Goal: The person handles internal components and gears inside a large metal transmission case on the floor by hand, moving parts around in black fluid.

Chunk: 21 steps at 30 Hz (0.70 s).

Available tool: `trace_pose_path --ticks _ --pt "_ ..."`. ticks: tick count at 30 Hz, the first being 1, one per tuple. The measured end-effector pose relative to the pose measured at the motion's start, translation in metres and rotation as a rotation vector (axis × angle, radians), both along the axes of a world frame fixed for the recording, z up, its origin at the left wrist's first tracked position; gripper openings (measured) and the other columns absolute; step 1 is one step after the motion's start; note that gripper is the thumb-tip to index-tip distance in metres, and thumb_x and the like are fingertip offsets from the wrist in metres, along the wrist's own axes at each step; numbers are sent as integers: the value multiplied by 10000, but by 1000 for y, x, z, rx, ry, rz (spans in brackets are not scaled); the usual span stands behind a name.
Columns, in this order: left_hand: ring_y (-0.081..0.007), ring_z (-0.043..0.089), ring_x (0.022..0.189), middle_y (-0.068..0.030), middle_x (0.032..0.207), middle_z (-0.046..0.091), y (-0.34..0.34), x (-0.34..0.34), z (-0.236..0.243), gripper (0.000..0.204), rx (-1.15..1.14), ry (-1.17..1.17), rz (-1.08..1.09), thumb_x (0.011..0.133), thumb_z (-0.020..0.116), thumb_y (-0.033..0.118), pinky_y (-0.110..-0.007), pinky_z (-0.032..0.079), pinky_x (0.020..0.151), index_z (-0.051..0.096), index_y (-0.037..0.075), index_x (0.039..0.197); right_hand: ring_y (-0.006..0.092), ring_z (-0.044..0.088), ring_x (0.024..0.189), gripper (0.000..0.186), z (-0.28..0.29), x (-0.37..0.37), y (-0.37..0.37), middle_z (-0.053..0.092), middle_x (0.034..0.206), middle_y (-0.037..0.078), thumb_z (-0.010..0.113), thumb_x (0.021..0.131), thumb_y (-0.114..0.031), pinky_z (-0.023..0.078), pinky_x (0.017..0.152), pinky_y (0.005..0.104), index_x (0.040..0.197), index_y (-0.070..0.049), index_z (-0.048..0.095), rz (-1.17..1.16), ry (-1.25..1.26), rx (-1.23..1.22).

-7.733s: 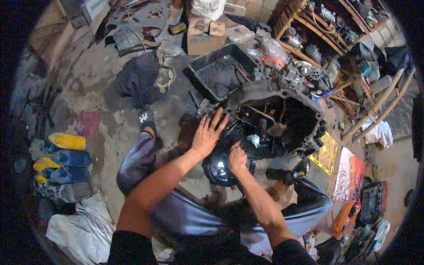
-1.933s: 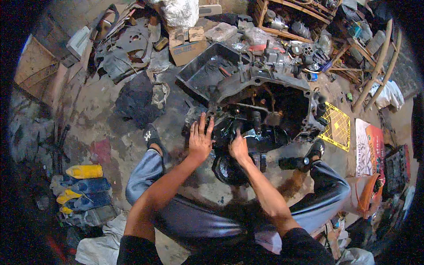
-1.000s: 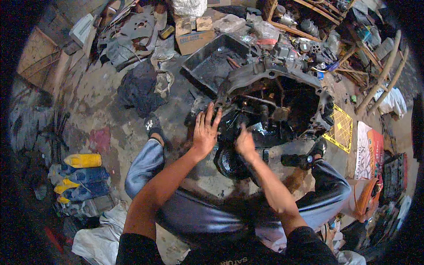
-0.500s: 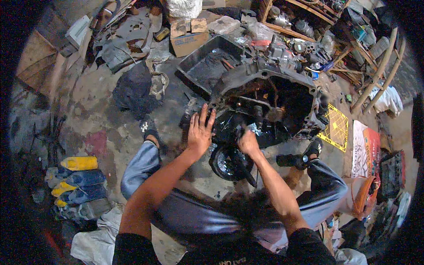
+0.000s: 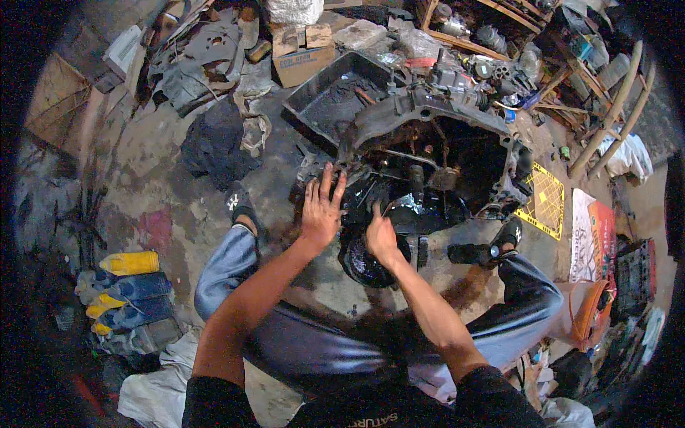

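Observation:
A large, greasy, dark metal casing (image 5: 407,110), like a gearbox housing, lies on the floor before me with its hollow side facing up. My left hand (image 5: 322,212) rests on its near left edge, fingers stretched out and slightly apart. Close by on the right, my right hand (image 5: 382,235) is closed over the casing's near edge. What it grips is dark and mostly hidden, so I cannot make out its kind. Below that hand sits a round black basin (image 5: 360,267) with shiny dark liquid in it. Inside the casing a metal rod (image 5: 407,155) runs across the cavity.
A black rectangular tray (image 5: 314,118) stands behind the casing, next to a cardboard box (image 5: 305,63). Dark cloth (image 5: 221,146) lies to the left. Several bottles, one yellow (image 5: 130,262), are at lower left. A yellow grid panel (image 5: 544,200) and metal parts (image 5: 457,82) are to the right.
My right hand has moved left, nearer my left hand. The dark pointed shape below it over the basin no longer shows there. My left hand stays on the casing's edge.

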<state>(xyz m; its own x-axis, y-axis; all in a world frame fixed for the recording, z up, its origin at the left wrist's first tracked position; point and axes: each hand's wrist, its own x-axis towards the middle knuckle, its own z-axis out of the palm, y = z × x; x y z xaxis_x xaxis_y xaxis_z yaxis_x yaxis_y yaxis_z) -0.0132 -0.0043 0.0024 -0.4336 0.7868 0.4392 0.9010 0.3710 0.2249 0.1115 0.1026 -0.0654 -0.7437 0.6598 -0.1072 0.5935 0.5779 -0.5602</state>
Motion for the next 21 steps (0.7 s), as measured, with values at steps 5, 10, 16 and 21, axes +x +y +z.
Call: trace_pose_path --ticks 5,10,16,21 --pt "-392 398 1155 -189 1470 121 2 3 1 856 17 -11 3 687 675 112 -465 288 1029 220 102 1412 379 637 746 593 7 8 46 606 800 295 536 723 8 503 687 448 1281 78 349 -96 221 -129" --pt "-381 391 1165 -185 1471 120 3 3 3 861 -3 3 10 686 681 126 -452 293 1028 219 98 1412 421 569 916 653 1 -7 8 534 1094 313 527 742 -36 451 850 481 1353 -15 296 -125 -85 -200" --pt "-364 392 1173 -162 1475 128 8 3 2 916 13 16 24 647 721 159 -450 303 1024 220 115 1413 440 574 912 611 62 -3 51 583 987 306 459 748 -13 458 820 473 1343 -10 321 -260 1 -454" --pt "-367 413 1157 -167 1464 170 -1 1 3 922 66 24 16 629 729 124 -464 311 1014 237 113 1409 439 566 946 651 9 6 18 577 984 320 517 718 -14 445 846 471 1340 -8 327 3 -78 -271"
